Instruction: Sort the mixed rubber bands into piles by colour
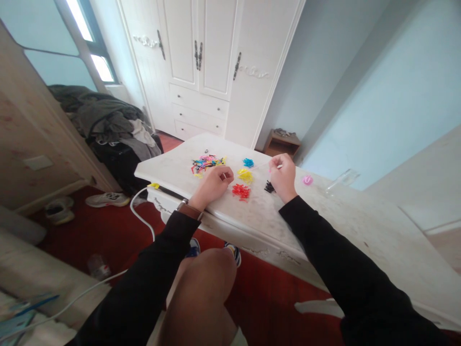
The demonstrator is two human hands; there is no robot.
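Small red plastic pieces (pixel 241 191) lie heaped on the white desk (pixel 324 216) between the 2 hands. The left hand (pixel 216 182) and right hand (pixel 283 175) are curled, fingertips pinched; what they grip cannot be told. Small yellow plastic pieces (pixel 245 175) lie just beyond.

A white wardrobe (pixel 212 62) stands behind. Left of it clothes (pixel 104 120) lie heaped; right of it sits a wooden stool (pixel 281 142).

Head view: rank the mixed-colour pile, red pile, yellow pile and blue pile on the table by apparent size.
1. mixed-colour pile, clearly largest
2. red pile and yellow pile, too alike to rank
3. blue pile, smallest
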